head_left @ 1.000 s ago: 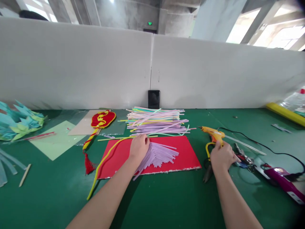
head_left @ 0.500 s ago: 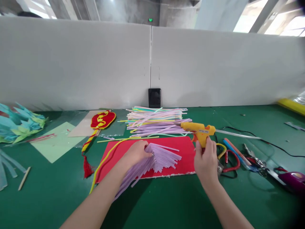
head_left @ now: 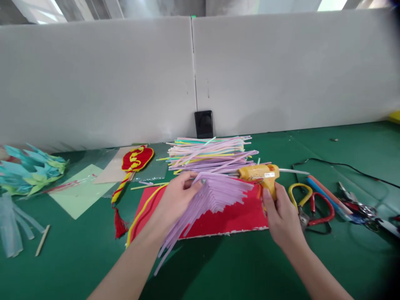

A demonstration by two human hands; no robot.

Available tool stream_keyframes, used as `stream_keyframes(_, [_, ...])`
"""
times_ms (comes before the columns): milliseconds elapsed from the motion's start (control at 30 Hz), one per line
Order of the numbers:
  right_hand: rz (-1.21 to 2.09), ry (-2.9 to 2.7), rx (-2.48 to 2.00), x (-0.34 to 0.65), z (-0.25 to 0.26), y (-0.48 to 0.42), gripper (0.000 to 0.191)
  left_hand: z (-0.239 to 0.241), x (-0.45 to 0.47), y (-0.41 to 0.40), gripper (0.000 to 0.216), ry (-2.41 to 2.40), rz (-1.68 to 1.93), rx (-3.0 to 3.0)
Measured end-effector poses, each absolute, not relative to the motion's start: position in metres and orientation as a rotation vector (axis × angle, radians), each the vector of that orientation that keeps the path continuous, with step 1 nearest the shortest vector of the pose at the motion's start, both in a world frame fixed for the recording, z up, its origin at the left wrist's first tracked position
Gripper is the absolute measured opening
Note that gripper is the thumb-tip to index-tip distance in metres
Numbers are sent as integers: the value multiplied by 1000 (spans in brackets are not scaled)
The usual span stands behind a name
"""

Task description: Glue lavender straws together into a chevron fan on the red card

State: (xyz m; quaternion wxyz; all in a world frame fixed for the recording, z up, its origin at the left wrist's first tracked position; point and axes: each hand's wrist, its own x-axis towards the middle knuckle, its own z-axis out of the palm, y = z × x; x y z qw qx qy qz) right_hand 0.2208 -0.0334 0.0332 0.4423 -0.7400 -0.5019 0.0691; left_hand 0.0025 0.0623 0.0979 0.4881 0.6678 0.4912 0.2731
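My left hand (head_left: 176, 200) grips a fan of glued lilac strips (head_left: 215, 196) and holds it tilted up above the red sheet (head_left: 233, 216). My right hand (head_left: 281, 216) is wrapped round the handle of a yellow glue gun (head_left: 261, 174). The gun's nozzle points left and sits at the fan's right edge. A glue stick pokes out of the gun's back. Behind them lies a pile of pastel strips (head_left: 209, 153).
On the green table, right of my hand, lie yellow-handled and red-handled scissors (head_left: 308, 204), coloured sticks (head_left: 325, 193) and a black cord (head_left: 343, 166). A red and yellow ornament with tassel (head_left: 133, 164) and teal paper pieces (head_left: 29, 171) lie left. A white partition stands behind.
My right hand picked up the glue gun from the table and carried it left to the fan. My left hand lifted the lilac fan off the red sheet.
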Motion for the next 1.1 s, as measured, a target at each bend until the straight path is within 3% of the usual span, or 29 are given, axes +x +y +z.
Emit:
stream_keyframes(200, [77, -1309, -1873, 214, 35, -32, 54, 99, 7, 54, 21, 1213, 697, 1638])
stream_keyframes(667, [-64, -1311, -1913, 213, 35, -28, 45, 111, 12, 39, 14, 1266, 706, 1705])
stream_keyframes(867, [216, -1209, -1745, 215, 39, -34, 25, 103, 13, 41, 14, 1193, 560, 1743])
stream_keyframes(1100, [607, -1163, -1482, 214, 44, -37, 24, 91, 18, 38, 16, 1110, 506, 1816])
